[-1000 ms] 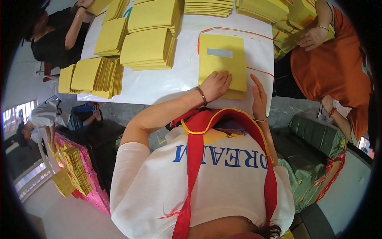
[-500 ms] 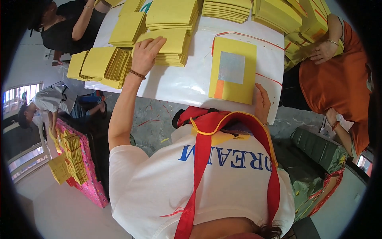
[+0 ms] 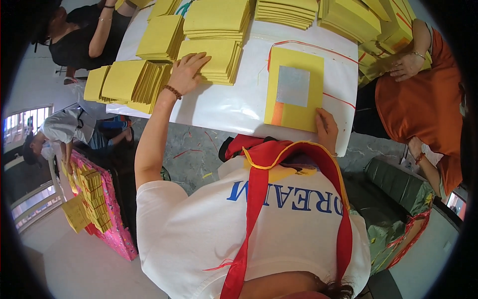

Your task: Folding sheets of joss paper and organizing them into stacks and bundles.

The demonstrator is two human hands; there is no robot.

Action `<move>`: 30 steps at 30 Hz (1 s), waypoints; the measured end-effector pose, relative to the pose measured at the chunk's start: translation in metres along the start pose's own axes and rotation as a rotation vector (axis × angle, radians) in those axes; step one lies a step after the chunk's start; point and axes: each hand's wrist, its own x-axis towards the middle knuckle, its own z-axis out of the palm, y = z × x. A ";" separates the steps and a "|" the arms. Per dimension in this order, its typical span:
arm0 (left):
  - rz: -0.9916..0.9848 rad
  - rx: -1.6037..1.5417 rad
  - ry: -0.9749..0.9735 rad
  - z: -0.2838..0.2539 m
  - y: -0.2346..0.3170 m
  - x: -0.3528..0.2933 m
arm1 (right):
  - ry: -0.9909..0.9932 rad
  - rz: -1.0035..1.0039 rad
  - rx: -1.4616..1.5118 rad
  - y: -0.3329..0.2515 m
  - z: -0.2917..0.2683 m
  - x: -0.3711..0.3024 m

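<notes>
My left hand [image 3: 188,72] rests with its fingers stretched over the near-left corner of a stack of folded yellow paper [image 3: 213,54]. Its thumb side is partly hidden. Flat on the table to the right lies a yellow paper piece [image 3: 307,79] bearing a silver square [image 3: 293,85] and an orange strip [image 3: 277,114]. At that piece's lower right edge is my right hand [image 3: 326,130], fingers loosely bent and apart, the fingertips touching or very close to the edge. Nothing shows in its grasp. A red string [image 3: 318,47] runs behind and beside the piece.
More folded yellow stacks [image 3: 159,37] cover the far and left parts of the white table [image 3: 239,107]. One person in black [image 3: 79,37] is at far left; another in an orange apron [image 3: 413,99] stands at right. Green wrapped bundles [image 3: 398,199] are on the right; a pink-covered table [image 3: 117,219] is on the left.
My left hand has shifted slightly toward me and right on the stack, whose near end now shows more. My right hand has moved against the flat piece's lower edge.
</notes>
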 end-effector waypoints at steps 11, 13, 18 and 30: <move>0.071 0.129 0.029 0.004 0.010 -0.008 | 0.014 -0.283 -0.273 -0.006 -0.003 0.017; 0.090 0.128 -0.023 -0.012 0.009 -0.005 | 0.021 -0.313 -0.312 -0.008 -0.001 0.021; 0.155 0.193 0.083 -0.039 0.048 0.005 | -0.037 -0.377 -0.396 0.003 0.003 0.025; 0.566 -0.271 0.016 0.052 0.172 0.002 | -0.060 -0.249 -0.303 0.009 0.007 0.027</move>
